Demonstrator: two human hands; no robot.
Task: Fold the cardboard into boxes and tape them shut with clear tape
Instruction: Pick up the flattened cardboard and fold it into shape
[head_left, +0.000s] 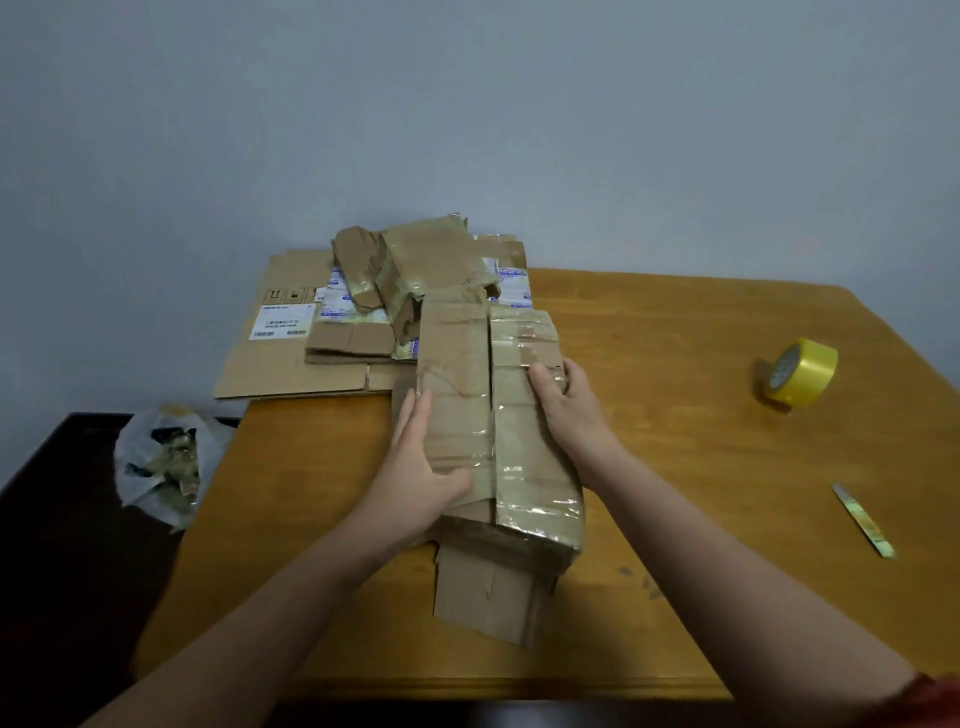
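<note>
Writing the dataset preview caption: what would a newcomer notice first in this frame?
First, the worn, tape-patched cardboard box at the middle of the table, held between the left hand and right hand. Next, the yellow tape roll standing on edge at the right, and the pile of flattened cardboard at the far left corner.

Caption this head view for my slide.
Left hand steadies, right hand grips a taped cardboard box on the table, tape roll nearby.

1 box (457, 364), 1 tape roll (797, 371), 1 blade (863, 519), 1 bag (156, 462), approx 4 flat cartons (270, 358) (pile overlaps).
</note>
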